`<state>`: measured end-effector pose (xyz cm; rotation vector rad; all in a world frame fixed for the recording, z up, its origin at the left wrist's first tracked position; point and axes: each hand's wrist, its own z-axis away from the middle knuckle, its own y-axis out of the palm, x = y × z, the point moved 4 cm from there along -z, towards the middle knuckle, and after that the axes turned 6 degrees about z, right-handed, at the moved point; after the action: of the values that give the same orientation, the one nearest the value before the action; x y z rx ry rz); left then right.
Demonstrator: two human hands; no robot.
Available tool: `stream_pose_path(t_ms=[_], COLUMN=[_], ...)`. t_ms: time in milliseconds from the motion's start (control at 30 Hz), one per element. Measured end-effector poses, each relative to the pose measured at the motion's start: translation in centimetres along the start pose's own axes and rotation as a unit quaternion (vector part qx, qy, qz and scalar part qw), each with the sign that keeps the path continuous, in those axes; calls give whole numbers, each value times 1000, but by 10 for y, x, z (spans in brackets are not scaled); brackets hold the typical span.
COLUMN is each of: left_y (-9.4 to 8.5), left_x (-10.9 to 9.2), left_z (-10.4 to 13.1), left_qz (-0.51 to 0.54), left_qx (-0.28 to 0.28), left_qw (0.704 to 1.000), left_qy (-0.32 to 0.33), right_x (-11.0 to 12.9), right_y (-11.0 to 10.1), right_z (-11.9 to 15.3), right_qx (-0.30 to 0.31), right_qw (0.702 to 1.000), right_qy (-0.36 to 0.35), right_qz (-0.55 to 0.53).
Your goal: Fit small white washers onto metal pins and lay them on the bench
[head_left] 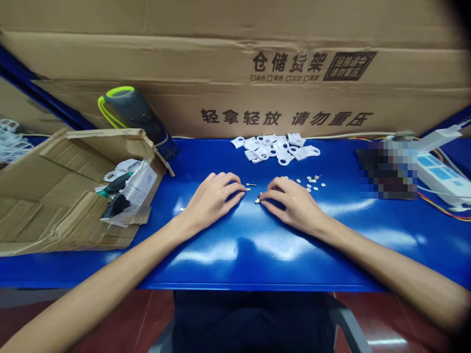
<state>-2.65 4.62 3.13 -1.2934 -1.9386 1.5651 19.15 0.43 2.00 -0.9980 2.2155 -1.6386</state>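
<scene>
My left hand [215, 200] is over the blue tabletop [221, 264], its thumb and index finger pinched together at the end of a small flat brass-coloured piece [248, 189]. Just beyond that lies a thin pin-like metal part [251, 185]. Facing it, my right hand [290, 202] pinches a small silver-and-dark metal part [258, 199] low over the table. Fingers partly hide both held pieces, so their exact kind cannot be made out. Several small whitish parts [312, 181] are scattered beyond my right hand.
White plastic pieces with round holes [275, 147] are piled at the back. On the left are an open cardboard box [84, 235] holding bagged items and a dark bottle [147, 117] with a yellow-green strap. A power strip [441, 179], wires and a blurred-out object [390, 171] lie right.
</scene>
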Motion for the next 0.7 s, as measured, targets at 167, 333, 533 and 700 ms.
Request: stream_pose_path(t_ms=[167,333,533,700], left_y=[0,0,2,1], left_x=[2,3,3,3], left_z=[1,1,1,1], left_qz=[3,2,7,9], left_qx=[-5,-8,-9,-10], left_qw=[1000,1000,1000,1000], left_qy=[1,0,5,6], right_x=[-1,-6,-8,-13], right_y=[-4,-8,-3,-2], right_z=[1,3,-1,-1], right_qx=[13,40,55,55], right_qw=[1000,999,998,998], right_qy=[4,25,33,36], right_qz=[8,15,9,-2])
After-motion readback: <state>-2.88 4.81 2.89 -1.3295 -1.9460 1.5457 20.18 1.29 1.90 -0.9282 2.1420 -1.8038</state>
